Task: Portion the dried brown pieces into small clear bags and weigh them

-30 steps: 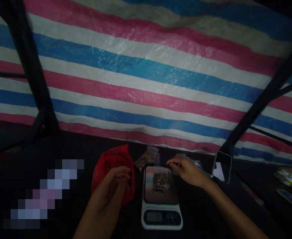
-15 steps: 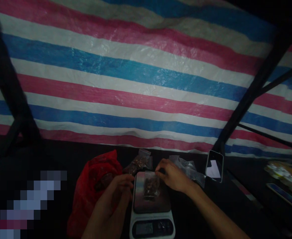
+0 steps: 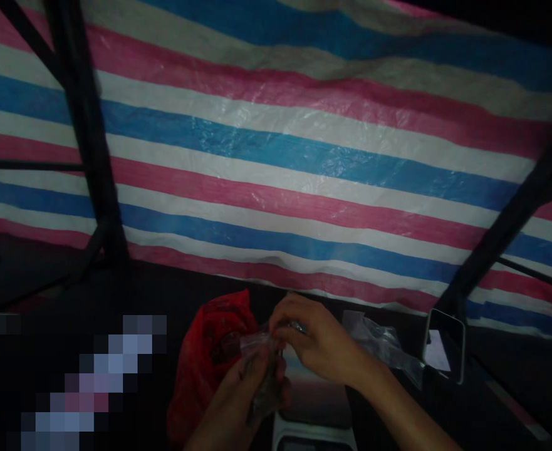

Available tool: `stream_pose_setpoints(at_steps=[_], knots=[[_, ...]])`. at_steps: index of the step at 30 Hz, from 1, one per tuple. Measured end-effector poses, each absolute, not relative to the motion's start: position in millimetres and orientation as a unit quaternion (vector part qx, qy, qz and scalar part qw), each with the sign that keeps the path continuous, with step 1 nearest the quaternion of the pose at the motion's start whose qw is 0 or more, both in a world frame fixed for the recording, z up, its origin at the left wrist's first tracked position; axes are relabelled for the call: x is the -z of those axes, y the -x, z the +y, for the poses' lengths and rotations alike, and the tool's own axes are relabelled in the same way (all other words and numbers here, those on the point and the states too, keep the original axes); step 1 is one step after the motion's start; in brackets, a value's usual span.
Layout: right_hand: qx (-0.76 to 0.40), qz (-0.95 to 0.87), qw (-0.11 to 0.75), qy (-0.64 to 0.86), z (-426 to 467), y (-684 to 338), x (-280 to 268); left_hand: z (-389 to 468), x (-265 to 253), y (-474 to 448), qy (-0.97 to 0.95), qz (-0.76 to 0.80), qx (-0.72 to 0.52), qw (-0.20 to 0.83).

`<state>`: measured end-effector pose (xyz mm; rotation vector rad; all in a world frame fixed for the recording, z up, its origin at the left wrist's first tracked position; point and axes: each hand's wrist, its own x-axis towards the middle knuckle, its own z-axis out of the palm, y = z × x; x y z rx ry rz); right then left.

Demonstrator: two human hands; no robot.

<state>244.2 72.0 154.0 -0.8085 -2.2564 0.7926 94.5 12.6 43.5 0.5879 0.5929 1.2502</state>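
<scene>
A small clear plastic bag (image 3: pixel 260 369) with dark brown bits in it is lifted above the white kitchen scale (image 3: pixel 314 421). My left hand (image 3: pixel 245 391) grips the bag from below. My right hand (image 3: pixel 311 341) pinches the bag's top edge, fingers closed on the plastic. The scale's platform shows bare under my hands. A red plastic bag (image 3: pixel 205 363) stands just left of my left hand.
Several empty clear bags (image 3: pixel 381 344) lie right of the scale. A phone (image 3: pixel 445 352) leans upright at the right. A striped pink, blue and white tarp (image 3: pixel 276 156) hangs behind the dark table, with black poles (image 3: pixel 88 144) on both sides.
The small bag was lying on the scale; both hands have taken it and lifted it off. My right hand came in from the right to the bag's top.
</scene>
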Motion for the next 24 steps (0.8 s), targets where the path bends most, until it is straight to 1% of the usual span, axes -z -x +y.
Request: stream_pose_setpoints(at_steps=[5, 8, 14, 19, 24], knots=[[-0.285, -0.862, 0.265, 0.325, 91.6, -210.1, -137.4, 0.8, -61.1, -94.7, 0.010, 0.255, -0.610, 0.750], [-0.275, -0.863, 0.250, 0.342, 105.0, -194.1, -126.1, 0.1, -73.5, -88.1, 0.109, 0.262, -0.617, 0.734], [-0.264, -0.852, 0.279, 0.356, 124.3, -180.3, -118.6, -0.1, -61.9, -63.5, 0.131, 0.270, -0.588, 0.751], [-0.267, -0.850, 0.275, 0.362, 128.1, -181.3, -115.4, -3.4, -53.2, -52.9, 0.135, 0.326, -0.580, 0.734], [-0.263, -0.849, 0.268, 0.371, 125.4, -188.1, -114.1, -4.0, -55.4, -47.7, 0.091, 0.349, -0.564, 0.743]])
